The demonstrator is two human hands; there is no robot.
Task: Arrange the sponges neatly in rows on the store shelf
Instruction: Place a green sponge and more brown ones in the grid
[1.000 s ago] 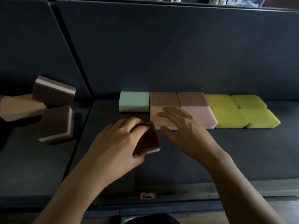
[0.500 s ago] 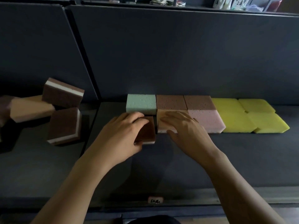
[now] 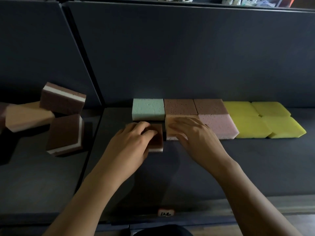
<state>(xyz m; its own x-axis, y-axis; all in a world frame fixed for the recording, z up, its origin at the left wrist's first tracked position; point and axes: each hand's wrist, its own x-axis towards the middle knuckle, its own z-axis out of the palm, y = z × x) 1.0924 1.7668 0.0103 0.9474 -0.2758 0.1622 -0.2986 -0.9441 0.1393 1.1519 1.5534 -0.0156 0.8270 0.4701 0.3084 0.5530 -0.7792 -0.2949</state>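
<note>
**Figure. Seating the brown sponge at the left end of the front row**

My left hand (image 3: 134, 143) gripped the brown sponge (image 3: 157, 138), with the fingers curled over its top. The sponge appeared to rest on the shelf (image 3: 221, 167) just in front of the green sponge (image 3: 148, 109), at the left end of the front row. My right hand (image 3: 196, 137) lay flat and relaxed on the peach sponge (image 3: 168, 132). It grasped nothing and was, I judged, bracing that neighbour. The front row ran on rightward through the pink sponge (image 3: 219, 126) to the yellow sponges (image 3: 265, 120) towards the shelf's right edge.

The deciding relation was this. The brown sponge lay just left of the peach sponge, with a narrow dark gap between them. Its white-striped front face stood nearer the shelf's front edge than the peach sponge's face did. I judged that the coming move was a short push rearward and to the right, and that it fell to the left hand, which held the piece. That hand covered too much of the sponge for me to settle its long axis. Loose sponges (image 3: 64, 133) lay tumbled in the neighbouring bay beyond the shelf's left edge, so by my estimate the task was only partly done.
</note>
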